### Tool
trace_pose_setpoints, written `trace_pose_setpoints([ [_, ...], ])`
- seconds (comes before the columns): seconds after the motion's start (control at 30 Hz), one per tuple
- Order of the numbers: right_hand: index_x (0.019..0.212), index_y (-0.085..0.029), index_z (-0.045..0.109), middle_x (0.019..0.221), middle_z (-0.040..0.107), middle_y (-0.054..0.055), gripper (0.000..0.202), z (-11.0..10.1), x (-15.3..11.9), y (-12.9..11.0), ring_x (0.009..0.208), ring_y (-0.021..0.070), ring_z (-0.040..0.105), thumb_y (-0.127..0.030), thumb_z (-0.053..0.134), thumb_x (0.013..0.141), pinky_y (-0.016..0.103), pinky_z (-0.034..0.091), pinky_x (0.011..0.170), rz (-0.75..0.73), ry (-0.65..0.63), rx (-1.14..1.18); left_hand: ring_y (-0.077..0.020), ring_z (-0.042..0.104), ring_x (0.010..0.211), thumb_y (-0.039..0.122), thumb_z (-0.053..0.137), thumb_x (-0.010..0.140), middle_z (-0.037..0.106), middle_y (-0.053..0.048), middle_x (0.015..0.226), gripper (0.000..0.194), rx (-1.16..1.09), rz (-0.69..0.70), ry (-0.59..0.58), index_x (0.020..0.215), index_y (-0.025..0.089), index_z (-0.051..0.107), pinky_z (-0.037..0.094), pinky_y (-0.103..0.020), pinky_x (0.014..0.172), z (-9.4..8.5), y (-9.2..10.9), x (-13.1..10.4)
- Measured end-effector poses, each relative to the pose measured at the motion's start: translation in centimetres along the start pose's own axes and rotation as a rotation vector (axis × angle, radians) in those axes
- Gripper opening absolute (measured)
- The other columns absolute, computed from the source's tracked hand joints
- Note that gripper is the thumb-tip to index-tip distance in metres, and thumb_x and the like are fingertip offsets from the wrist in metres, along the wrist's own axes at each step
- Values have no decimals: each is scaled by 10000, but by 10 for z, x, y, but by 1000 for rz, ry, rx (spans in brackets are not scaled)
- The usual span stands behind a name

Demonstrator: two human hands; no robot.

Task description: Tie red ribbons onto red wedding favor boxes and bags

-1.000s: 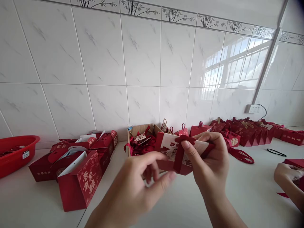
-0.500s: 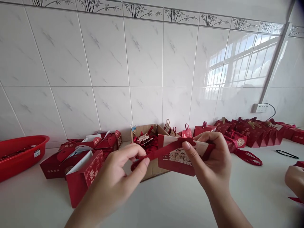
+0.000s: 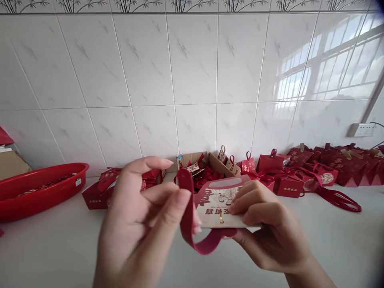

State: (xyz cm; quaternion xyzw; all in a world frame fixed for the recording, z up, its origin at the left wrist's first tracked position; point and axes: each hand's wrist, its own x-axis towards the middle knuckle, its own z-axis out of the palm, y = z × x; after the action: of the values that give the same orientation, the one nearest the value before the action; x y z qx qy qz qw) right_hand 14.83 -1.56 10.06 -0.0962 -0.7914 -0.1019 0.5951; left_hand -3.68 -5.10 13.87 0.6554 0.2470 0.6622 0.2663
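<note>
My right hand point(image 3: 270, 230) grips a small red and cream printed gift box point(image 3: 211, 218), fingers over its printed face and thumb underneath. The print shows figures and characters turned upside down. A dark red ribbon strap point(image 3: 204, 246) curves from beneath the box up to my left hand point(image 3: 144, 228). My left thumb presses on this strap, one fingertip shows behind it, and the index finger is raised. Behind the gift box stands an open cardboard box point(image 3: 225, 166) filled with red ribbons and tags.
At left are a red plastic basin point(image 3: 36, 204) and red boxes point(image 3: 96, 196), partly covered by my left hand. Many finished-looking red gift boxes point(image 3: 288, 186) line the wall at right, near a loose ribbon loop point(image 3: 345, 200). A power socket point(image 3: 362, 130) is on the tiled wall.
The gift box has tipped over so its printed face points upward and inverted. The strap, stretched straight before, now hangs in a curve. My view has shifted left; another person's hand has left it.
</note>
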Motion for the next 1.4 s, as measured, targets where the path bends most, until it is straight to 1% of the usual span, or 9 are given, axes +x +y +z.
trace_pose_setpoints([
  [0.17,881,-193,460,691,593,39,137,0,1,-1,619,169,541,-163,593,866,314,427,548,-2,-19,25,-106,624,584,265,609,869,699,17,811,58,91,-44,-182,815,251,595,520,-206,557,5,2,-4],
  [0.27,891,-202,466,690,594,31,134,-1,1,-1,619,170,548,-164,591,862,317,440,545,1,-21,12,-143,685,866,229,572,892,740,24,957,131,166,26,-205,860,286,685,538,-212,776,-1,0,0],
  [0.33,888,-208,462,680,594,26,152,-3,2,-1,604,170,550,-160,600,848,321,446,537,-4,-17,0,-157,641,1078,202,525,915,733,50,1086,220,211,40,-248,903,320,709,496,-223,924,-7,-3,3],
  [0.43,884,-217,454,661,594,20,168,-5,4,0,578,167,551,-170,609,840,326,450,524,-6,-15,-20,-165,576,1200,168,493,914,689,70,1200,296,251,24,-357,1023,359,691,470,-257,988,-14,-9,7],
  [0.6,885,-219,462,648,599,18,171,-7,6,-1,563,167,560,-173,619,835,324,450,512,-6,-13,-22,-127,662,984,76,692,749,747,93,1005,384,323,123,-352,1008,360,691,442,-248,1003,-12,-16,12],
  [0.67,879,-213,462,646,596,21,186,-6,6,-1,561,167,562,-168,635,826,325,448,510,-10,-1,-18,-119,682,896,85,668,775,756,77,945,301,288,119,-337,945,328,717,488,-234,927,-7,-15,13],
  [0.77,874,-207,459,650,591,23,190,-5,6,-1,557,160,552,-175,641,829,324,444,506,-9,15,-18,-134,675,920,134,654,802,742,41,966,199,240,60,-344,873,298,741,536,-200,793,-2,-12,13],
  [1.0,888,-203,467,670,589,26,149,-6,6,1,557,151,528,-188,611,854,322,444,501,-7,50,0,-135,651,770,179,614,859,710,21,806,145,211,-49,-441,877,273,723,531,-256,784,-1,-14,10],
  [1.4,897,-211,486,668,595,19,166,-8,8,0,541,156,539,-181,635,830,323,444,501,-1,76,19,-173,663,761,211,639,834,722,-12,819,114,170,-66,-409,875,270,728,541,-251,634,3,-10,8],
])
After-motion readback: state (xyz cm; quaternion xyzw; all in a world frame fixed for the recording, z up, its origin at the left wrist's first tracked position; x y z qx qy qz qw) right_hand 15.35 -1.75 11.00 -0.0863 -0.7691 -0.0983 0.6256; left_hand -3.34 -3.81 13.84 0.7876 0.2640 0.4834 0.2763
